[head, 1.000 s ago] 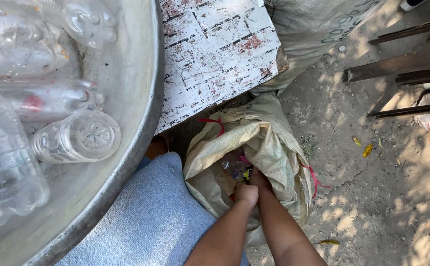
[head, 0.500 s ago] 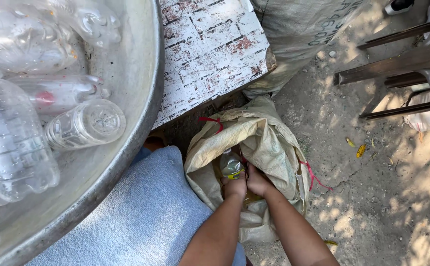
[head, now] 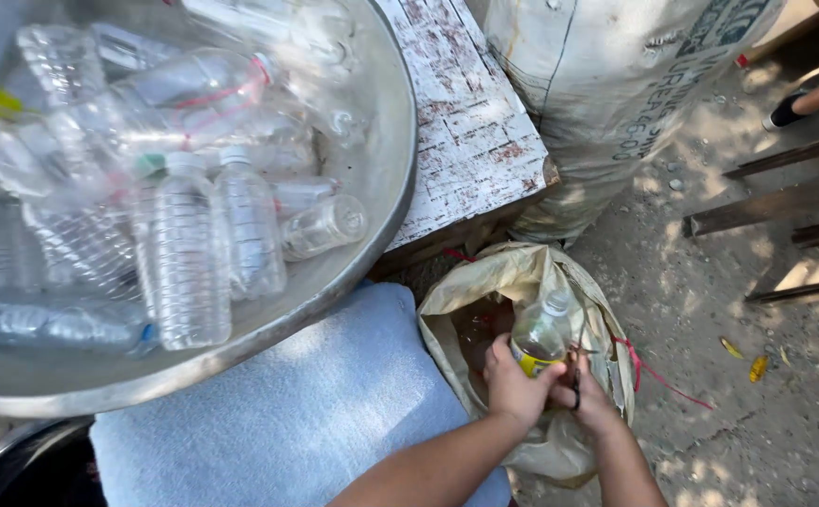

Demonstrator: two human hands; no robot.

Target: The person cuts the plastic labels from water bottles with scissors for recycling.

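The bottle (head: 538,340) with the yellow label stands almost upright between your two hands, just over the open mouth of the beige sack (head: 484,291) on the ground. Your left hand (head: 514,383) is closed around the lower part of the bottle, with the fingers wrapped over the label. Your right hand (head: 586,392) is just beside it, on the right of the bottle, and it is closed on a small dark tool (head: 575,380); it looks like scissors, but I cannot tell this for sure. The tip of the tool is near the label, and whether it touches the bottle is not clear.

The bottom of the bottle is hidden behind your left hand, and only the white cap and the clear upper part show well. The inside of the sack is dark, so what lies in it is hard to make out. A red string (head: 653,371) hangs from the right edge of the sack onto the dirt.

To the left, a big metal basin (head: 372,178) holds many clear empty plastic bottles (head: 189,253); its left side is cut off by the edge of the view. The basin rests partly over a blue cloth (head: 297,413) and a worn white board (head: 470,131). Behind the board stands a large grey sack (head: 597,103), cut off at the top.
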